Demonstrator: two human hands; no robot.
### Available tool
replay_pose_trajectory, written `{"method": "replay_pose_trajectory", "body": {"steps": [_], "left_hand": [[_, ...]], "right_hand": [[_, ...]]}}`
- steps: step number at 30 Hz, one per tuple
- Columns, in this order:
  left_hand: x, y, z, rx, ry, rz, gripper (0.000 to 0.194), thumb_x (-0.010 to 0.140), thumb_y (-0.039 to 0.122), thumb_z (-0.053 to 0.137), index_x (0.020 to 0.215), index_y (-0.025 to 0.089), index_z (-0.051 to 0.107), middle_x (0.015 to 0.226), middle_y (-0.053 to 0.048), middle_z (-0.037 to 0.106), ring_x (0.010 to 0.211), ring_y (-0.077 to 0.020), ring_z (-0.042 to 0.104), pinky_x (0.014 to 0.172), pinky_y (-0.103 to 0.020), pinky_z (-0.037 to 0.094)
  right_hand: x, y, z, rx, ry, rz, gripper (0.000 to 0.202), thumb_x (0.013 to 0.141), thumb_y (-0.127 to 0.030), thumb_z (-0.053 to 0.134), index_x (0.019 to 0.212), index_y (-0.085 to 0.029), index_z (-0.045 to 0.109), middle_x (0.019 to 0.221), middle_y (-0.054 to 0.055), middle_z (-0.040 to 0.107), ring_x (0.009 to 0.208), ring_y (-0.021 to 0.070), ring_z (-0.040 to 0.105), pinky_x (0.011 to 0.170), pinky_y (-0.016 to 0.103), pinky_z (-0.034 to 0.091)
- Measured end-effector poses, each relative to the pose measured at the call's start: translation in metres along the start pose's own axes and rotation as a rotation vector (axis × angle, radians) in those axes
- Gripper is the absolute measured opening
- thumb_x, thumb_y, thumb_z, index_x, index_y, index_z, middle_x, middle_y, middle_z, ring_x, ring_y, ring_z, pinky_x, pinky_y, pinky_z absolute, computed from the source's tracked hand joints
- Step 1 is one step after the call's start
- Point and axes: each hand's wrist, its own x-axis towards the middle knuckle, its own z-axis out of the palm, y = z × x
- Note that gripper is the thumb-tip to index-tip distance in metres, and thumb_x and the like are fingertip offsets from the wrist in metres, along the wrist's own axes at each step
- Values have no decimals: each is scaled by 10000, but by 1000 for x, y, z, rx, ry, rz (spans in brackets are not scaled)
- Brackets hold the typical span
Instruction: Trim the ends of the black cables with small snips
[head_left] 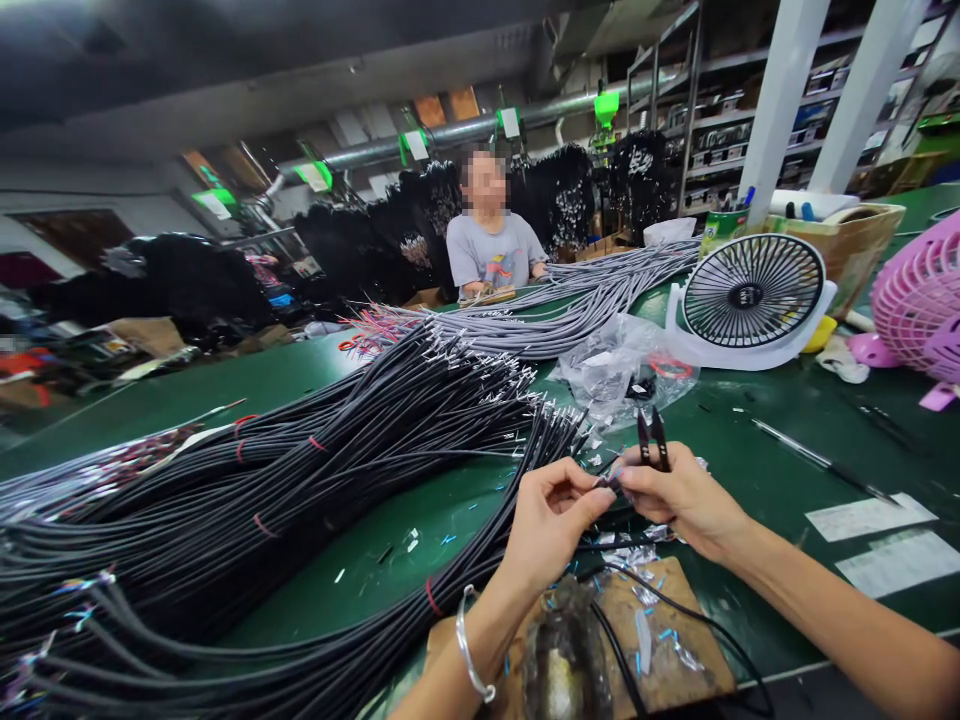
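My left hand (551, 515), with a silver bangle at its wrist, pinches the end of a black cable (606, 483) between thumb and fingertips. Facing it, my right hand (679, 495) has its thumb and forefinger at the same cable end. Black snips (652, 442) are tucked in the right hand, their two points apart and sticking up past the fingers. The stripped tip of the cable is too small to make out. Below the hands, a cardboard piece (686, 620) carries foil scraps, blue offcuts and a dark, tape-wrapped lump (568, 655).
Bundles of black cables (300, 500) cover the left of the green table (360, 570). Grey cables (517, 335) lie beyond. A plastic bag (611, 365), white fan (754, 300), pink fan (919, 300), pen (817, 458) and paper labels (870, 517) are rightward. A person (495, 245) sits opposite.
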Motion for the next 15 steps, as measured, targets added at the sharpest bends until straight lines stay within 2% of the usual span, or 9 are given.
{"method": "replay_pose_trajectory", "body": {"steps": [2,5,7,9,12,15], "left_hand": [[-2,0,-1,178,75,181,198,694,212,673,584,133,528,552,29,481,505,-69,411,472,-184,309],[-6,-1,-4,538,168,523,112,750,120,606,642,144,599,596,4,532,533,-84,447,492,-204,327],[-8,-2,-7,695,200,673,135,778,90,564,668,152,614,582,4,531,516,-83,441,491,-209,330],[-9,-2,-8,783,212,745,156,789,76,541,681,156,619,579,-2,541,512,-85,453,493,-210,342],[-10,-2,-8,802,233,778,157,791,55,528,714,155,621,589,-8,552,516,-89,468,491,-208,351],[-11,-1,-6,732,280,757,141,779,40,544,737,155,613,587,7,520,511,-84,449,483,-204,344]], "right_hand": [[2,0,-1,93,-75,102,269,607,-336,728,675,-132,567,472,-86,394,366,1,181,361,170,84],[0,-1,-3,73,-97,125,285,649,-353,713,619,-132,536,482,-75,425,351,-8,191,348,161,77],[-3,-2,-2,37,-135,115,314,689,-390,685,594,-133,532,464,-76,411,344,0,213,339,162,99],[-6,-3,1,-45,-187,40,321,712,-411,667,595,-136,549,446,-79,387,352,17,243,339,171,137],[-10,-3,5,-260,-221,-178,311,736,-396,655,584,-145,555,475,-64,395,426,50,318,390,190,241],[-11,0,6,-456,-148,-366,331,806,-401,575,589,-154,542,533,-43,421,511,80,367,473,216,314]]}}
